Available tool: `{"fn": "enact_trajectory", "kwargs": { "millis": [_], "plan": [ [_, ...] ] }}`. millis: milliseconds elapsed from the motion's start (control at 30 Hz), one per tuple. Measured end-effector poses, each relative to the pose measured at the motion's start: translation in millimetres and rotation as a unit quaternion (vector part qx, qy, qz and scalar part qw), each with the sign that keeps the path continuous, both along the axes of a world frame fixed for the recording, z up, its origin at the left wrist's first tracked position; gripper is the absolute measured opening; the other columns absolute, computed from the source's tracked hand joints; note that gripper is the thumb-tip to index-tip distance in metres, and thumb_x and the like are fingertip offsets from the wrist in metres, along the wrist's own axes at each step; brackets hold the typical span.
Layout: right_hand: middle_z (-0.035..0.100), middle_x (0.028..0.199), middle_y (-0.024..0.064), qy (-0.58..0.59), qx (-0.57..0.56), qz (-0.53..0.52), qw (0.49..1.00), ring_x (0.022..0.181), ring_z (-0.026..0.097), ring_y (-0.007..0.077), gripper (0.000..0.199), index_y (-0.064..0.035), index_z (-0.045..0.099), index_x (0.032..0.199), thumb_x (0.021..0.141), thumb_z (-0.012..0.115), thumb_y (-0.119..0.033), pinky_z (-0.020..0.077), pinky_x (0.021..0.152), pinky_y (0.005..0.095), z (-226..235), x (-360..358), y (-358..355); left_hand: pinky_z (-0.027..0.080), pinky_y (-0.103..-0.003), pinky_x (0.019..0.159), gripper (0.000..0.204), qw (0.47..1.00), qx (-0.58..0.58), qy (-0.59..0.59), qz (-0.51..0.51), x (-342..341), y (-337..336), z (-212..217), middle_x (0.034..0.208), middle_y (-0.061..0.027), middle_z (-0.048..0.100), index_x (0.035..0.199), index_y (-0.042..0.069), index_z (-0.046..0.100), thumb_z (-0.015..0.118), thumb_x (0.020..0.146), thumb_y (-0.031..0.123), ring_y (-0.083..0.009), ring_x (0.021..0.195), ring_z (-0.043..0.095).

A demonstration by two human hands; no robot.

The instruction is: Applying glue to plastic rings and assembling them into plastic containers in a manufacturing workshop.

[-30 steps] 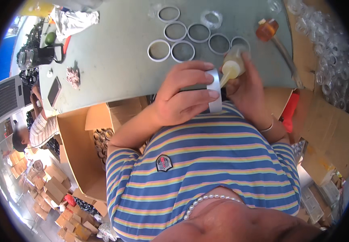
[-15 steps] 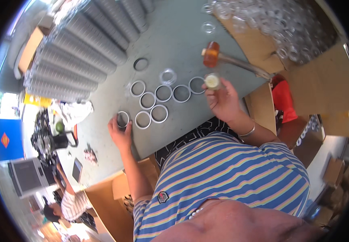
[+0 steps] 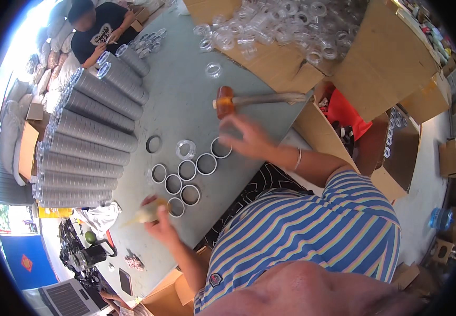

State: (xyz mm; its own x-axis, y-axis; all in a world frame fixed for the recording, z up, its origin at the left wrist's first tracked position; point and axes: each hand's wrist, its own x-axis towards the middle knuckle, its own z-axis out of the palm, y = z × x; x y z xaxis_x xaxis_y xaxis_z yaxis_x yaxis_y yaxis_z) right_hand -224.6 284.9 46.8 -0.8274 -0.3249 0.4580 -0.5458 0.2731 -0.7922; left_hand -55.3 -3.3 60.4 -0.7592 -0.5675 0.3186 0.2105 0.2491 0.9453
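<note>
Here's the bottle (image 3: 153, 211), in the left hand (image 3: 162, 227) beside the lowest of the white rings (image 3: 196, 167), fingers closed round it, nozzle pointing left! Right hand (image 3: 246, 138), blurred, is at the cluster's other end, fingers loosely spread; mallet (image 3: 249, 98) just beyond. Clear ring (image 3: 178, 149) beside the cluster, grey stacks (image 3: 88, 137) ranked along the table (image 3: 172, 113).

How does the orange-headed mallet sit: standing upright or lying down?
Lying down: its handle runs sideways along the tabletop from the orange head.
</note>
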Motion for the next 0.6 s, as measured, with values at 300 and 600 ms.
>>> {"fn": "enact_trajectory", "kwargs": {
  "millis": [300, 600],
  "plan": [
    [0.067, 0.093, 0.0129, 0.093, 0.305, -0.284, 0.904, 0.094, 0.061, 0.0307, 0.043, -0.0054, 0.068, 0.088, 0.088, 0.060, -0.048, 0.0414, 0.091, 0.0448, -61, -94, 52, 0.049, -0.041, 0.091, 0.069, 0.910, -0.141, -0.237, 0.310, 72, -175, -106, 0.118, -0.0204, 0.063, 0.130, -0.006, 0.051, 0.078, 0.082, 0.036, -0.0307, 0.102, 0.063],
    [0.066, 0.082, 0.0138, 0.142, 0.259, -0.147, 0.944, 0.088, 0.061, 0.0319, 0.032, -0.0052, 0.069, 0.079, 0.091, 0.058, -0.033, 0.0438, 0.087, 0.0466, -67, -162, 199, 0.049, -0.039, 0.092, 0.074, 0.896, -0.176, -0.215, 0.346, 69, -165, -108, 0.118, -0.0187, 0.064, 0.131, -0.004, 0.052, 0.083, 0.077, 0.036, -0.0292, 0.103, 0.062]
  ]
}}
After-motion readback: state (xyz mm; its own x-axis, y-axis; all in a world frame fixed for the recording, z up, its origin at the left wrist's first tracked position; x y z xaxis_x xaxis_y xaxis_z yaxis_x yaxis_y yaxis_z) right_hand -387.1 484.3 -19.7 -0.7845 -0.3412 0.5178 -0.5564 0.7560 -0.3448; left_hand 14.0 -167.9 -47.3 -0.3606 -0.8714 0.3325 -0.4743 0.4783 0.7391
